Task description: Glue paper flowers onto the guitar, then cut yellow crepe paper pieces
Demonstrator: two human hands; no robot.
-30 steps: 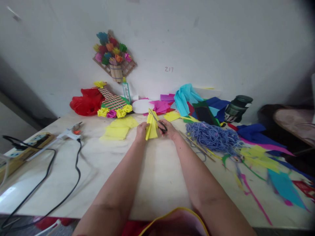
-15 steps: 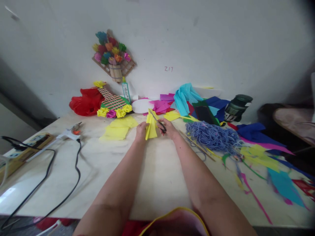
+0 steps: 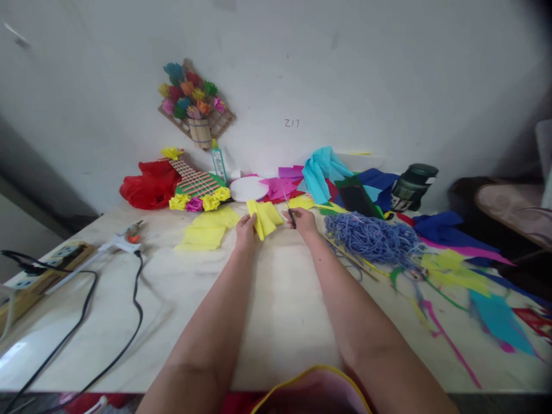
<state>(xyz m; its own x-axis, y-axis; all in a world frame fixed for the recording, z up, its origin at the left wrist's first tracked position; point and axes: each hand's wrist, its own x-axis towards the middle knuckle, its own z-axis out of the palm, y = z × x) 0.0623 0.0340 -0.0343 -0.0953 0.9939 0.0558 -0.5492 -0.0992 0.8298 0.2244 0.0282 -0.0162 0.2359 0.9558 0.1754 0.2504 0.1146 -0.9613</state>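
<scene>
My left hand (image 3: 245,231) pinches the left edge of a folded sheet of yellow crepe paper (image 3: 268,218), held just over the table. To its right, my right hand (image 3: 304,221) is closed round a pair of scissors (image 3: 292,216), whose blades point up and away from me. The scissors are apart from the held paper. Left of my left hand, more yellow crepe paper pieces (image 3: 202,233) lie flat on the table. A white oval disc (image 3: 248,188) rests behind the held paper.
At left are a glue gun (image 3: 125,238), a power strip (image 3: 47,270) and a black cord (image 3: 137,305). Blue yarn (image 3: 373,238), a dark jar (image 3: 414,187) and coloured paper scraps lie right. A decorated stick-and-flower piece (image 3: 198,181) leans behind; a flower basket (image 3: 198,106) hangs above.
The scissors have moved right, away from the yellow paper, and their blades now point more upright. The paper has opened out and tilts to the right in my left hand.
</scene>
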